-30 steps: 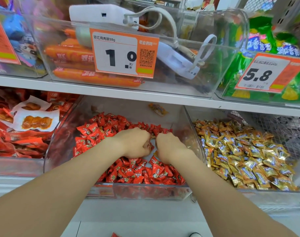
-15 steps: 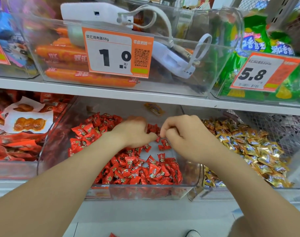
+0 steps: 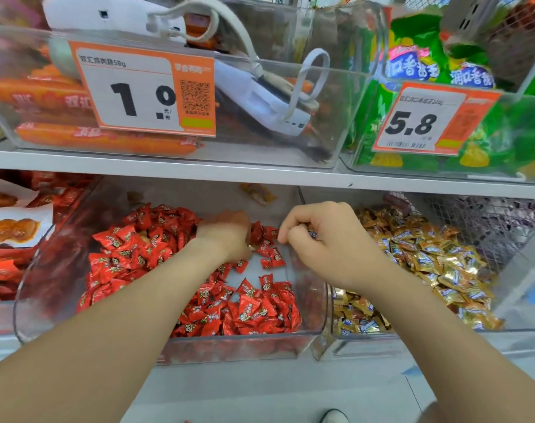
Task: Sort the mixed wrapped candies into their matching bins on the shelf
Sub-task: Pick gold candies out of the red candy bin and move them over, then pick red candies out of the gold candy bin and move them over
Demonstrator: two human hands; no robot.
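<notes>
A clear bin (image 3: pixel 229 346) on the lower shelf holds several red wrapped candies (image 3: pixel 254 312). To its right a second clear bin (image 3: pixel 367 338) is full of gold wrapped candies (image 3: pixel 437 264). My left hand (image 3: pixel 226 236) is down among the red candies at the back of the red bin, fingers curled into the pile; what it holds is hidden. My right hand (image 3: pixel 321 239) hovers over the wall between the two bins, fingers curled round a small gold-and-blue candy (image 3: pixel 312 234) that barely shows. One gold candy (image 3: pixel 258 193) lies at the back of the red bin.
The upper shelf (image 3: pixel 260 172) carries a clear bin of orange sausages (image 3: pixel 101 138) with a white device (image 3: pixel 260 99) and a price tag (image 3: pixel 147 90). Green snack bags (image 3: pixel 413 71) sit at the upper right. Red snack packets (image 3: pixel 9 233) fill the lower left bin. A wire mesh (image 3: pixel 489 224) lies at the right.
My right hand has lifted out of the red bin and moved right toward the gold bin, fingers curled. My left hand stays in the red candies, shifted slightly back.
</notes>
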